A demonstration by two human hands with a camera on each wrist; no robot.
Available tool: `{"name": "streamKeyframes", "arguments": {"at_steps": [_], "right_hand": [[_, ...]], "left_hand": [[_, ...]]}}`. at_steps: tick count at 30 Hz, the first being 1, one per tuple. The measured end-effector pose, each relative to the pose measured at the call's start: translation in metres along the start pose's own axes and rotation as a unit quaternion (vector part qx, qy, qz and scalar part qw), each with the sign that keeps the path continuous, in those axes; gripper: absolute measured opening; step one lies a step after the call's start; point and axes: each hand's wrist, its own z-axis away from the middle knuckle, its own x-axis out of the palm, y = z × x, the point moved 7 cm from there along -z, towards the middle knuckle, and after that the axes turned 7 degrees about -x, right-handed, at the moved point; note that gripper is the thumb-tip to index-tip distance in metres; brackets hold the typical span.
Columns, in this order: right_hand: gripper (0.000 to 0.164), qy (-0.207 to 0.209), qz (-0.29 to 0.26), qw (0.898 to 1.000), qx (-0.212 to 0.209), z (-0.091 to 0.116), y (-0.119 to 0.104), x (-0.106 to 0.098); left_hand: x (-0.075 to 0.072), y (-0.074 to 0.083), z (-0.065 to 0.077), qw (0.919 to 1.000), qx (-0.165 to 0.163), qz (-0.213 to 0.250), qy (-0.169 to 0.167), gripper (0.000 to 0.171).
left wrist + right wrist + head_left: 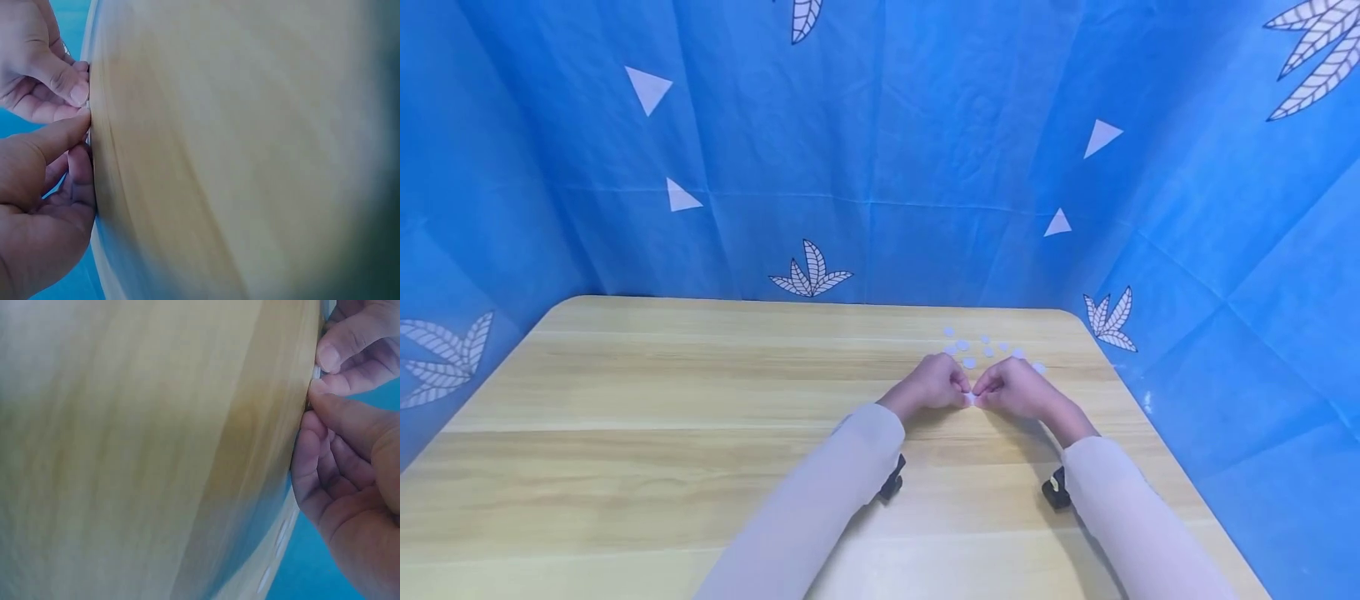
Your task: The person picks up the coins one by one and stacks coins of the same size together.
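Just right of the middle of the head view, both hands meet fingertip to fingertip low over the wooden table. Between them is a small flat white disc (972, 400), mostly covered by the fingers. My left hand (936, 382) pinches its left side with thumb and fingers, and my right hand (1017, 388) pinches the right side. In the right wrist view a thin edge of the white disc (316, 372) shows between the thumbs. Beyond the hands lie several more white discs (969, 363) of different sizes, scattered loosely.
The pale wooden table (662, 467) has rounded far corners. Blue cloth (880, 150) printed with white triangles and leaves hangs behind it and along both sides. A black wrist device (892, 480) sits below the left sleeve, and another black device (1056, 489) below the right.
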Motion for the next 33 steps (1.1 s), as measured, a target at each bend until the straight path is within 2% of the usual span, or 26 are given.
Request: {"name": "streamKeyframes", "arguments": {"at_steps": [11,22,33], "right_hand": [[0.009,-0.011,-0.015,1.0,-0.007,-0.005,-0.016,0.012],[0.008,-0.01,-0.036,0.998,-0.059,-0.011,-0.038,0.028],[0.007,-0.024,-0.043,0.997,-0.057,-0.025,-0.053,0.044]], "left_hand": [[-0.011,-0.007,0.016,0.9995,0.002,-0.012,-0.031,0.011],[-0.027,-0.024,0.03,0.9982,0.006,-0.03,-0.051,0.013],[-0.042,-0.042,0.043,0.9979,0.013,-0.025,-0.059,0.013]]}}
